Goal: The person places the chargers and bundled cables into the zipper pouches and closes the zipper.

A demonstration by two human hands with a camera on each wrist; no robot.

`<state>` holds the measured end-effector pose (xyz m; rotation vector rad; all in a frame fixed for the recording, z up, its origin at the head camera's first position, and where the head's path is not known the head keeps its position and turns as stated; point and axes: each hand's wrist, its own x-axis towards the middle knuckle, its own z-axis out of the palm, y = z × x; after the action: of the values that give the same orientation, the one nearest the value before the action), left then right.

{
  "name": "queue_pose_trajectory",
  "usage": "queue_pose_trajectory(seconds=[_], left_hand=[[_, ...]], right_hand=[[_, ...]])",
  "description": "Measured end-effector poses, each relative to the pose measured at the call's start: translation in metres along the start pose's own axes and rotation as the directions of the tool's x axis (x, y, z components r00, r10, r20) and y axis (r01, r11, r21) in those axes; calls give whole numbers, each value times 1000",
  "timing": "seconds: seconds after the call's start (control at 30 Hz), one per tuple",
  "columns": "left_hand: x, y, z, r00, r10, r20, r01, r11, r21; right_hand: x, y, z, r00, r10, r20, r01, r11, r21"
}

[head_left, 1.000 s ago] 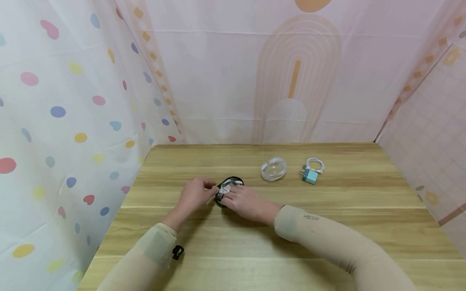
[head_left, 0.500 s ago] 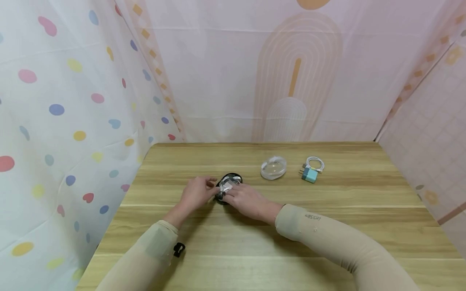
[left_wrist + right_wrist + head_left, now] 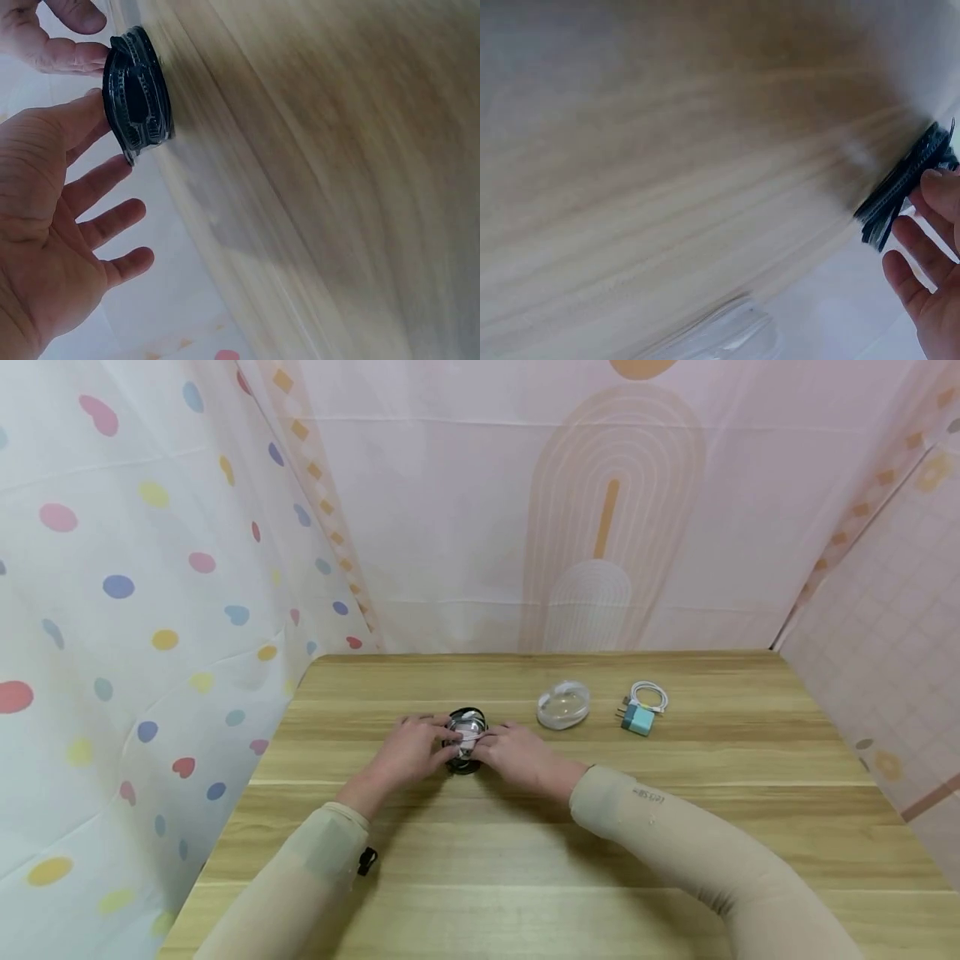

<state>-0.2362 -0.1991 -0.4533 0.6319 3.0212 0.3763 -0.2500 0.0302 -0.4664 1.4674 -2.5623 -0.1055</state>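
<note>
A small oval zip pouch [image 3: 467,718] with black edging and a see-through top rests on the table between the hands. Something pale shows inside, and a thin whitish strand crosses its top from hand to hand. My left hand [image 3: 411,750] holds the pouch's left side with thumb and index finger; its other fingers spread loosely in the left wrist view. On the opposite side, my right hand [image 3: 521,760] pinches the edge with thumb and fingertips. The black zipper side of the pouch [image 3: 139,94] faces the left wrist camera. Fingers partly cover the pouch's lower part.
Behind the right hand lies a clear oval case [image 3: 564,705] with a whitish rim. Farther right are a light blue plug charger [image 3: 638,720] and a coiled white cable [image 3: 649,691]. A small black clip [image 3: 367,862] is beside the left sleeve. Curtains enclose the table [image 3: 525,893].
The pouch has turned to stand straighter and shifted slightly away. The left fingers have moved in over its top, and the right hand has drawn back to its right edge.
</note>
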Motion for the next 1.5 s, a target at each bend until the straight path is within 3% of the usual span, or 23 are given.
queue_pose_trajectory(seconds=[0.3,0.6,0.77,0.9,1.07,1.13,1.3,1.5], left_hand=[[-1,-1,-2,1000,-1,12,1,1000,-11],[-1,-2,-3,999,32,11,-32,999,1],[-2,-1,-4,995,99,-34,-96,993,66],[-2,1,-3,987,147,-68,-139,984,115],[-3,7,0,985,147,-95,-129,976,174],[-3,9,4,982,155,-107,-131,972,197],[-3,13,11,978,158,-138,-126,968,217],[-3,21,10,985,126,-116,-95,966,242]], right_hand=[[4,4,1,1000,15,16,-15,1000,21],[3,7,2,1000,10,3,-10,985,171],[2,8,3,992,118,-48,-104,969,223],[2,2,-3,957,285,-54,-262,928,265],[4,-11,-12,907,401,130,-421,843,336],[5,-15,-12,889,424,173,-458,827,326],[9,-18,-6,848,500,177,-530,800,280],[15,-18,-2,808,561,179,-589,765,260]])
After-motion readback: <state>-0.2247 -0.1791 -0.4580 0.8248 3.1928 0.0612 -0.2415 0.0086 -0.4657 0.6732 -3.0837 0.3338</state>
